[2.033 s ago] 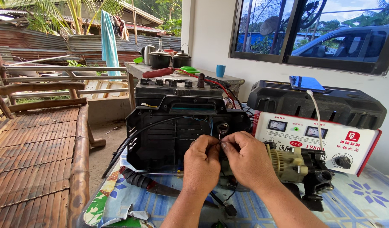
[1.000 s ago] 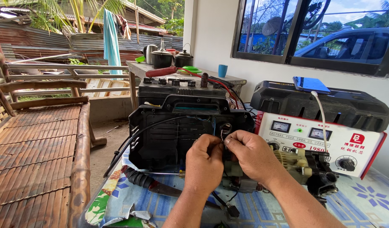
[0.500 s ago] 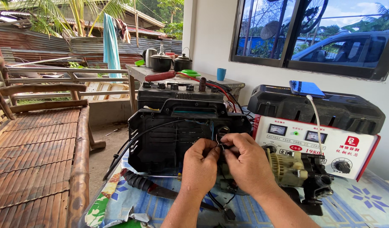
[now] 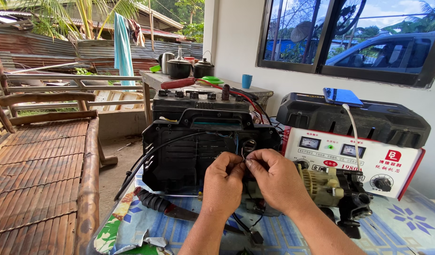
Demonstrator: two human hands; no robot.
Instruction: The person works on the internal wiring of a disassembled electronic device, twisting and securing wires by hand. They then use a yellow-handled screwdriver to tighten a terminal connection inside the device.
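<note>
My left hand (image 4: 223, 183) and my right hand (image 4: 275, 177) meet fingertip to fingertip in front of a black plastic casing (image 4: 189, 151), pinching thin wires (image 4: 244, 160) between them. The wires run from a small metal ring terminal on the casing's right side. Just right of my right hand lies a small motor pump (image 4: 335, 188) with a brass-coloured body and black head. A black cable (image 4: 146, 158) loops across the casing's front. A car battery (image 4: 198, 101) stands behind the casing.
A white-faced charger with two dials (image 4: 354, 158) stands at the right, a blue phone (image 4: 342, 97) lying on top. A black-handled knife (image 4: 170, 208) rests on the blue flowered cloth (image 4: 406, 222). A bamboo bench (image 4: 38, 174) fills the left. Pots sit on a far table (image 4: 184, 71).
My hands stay at the same spot on the casing, with only small finger movements on the wires. The view has shifted slightly.
</note>
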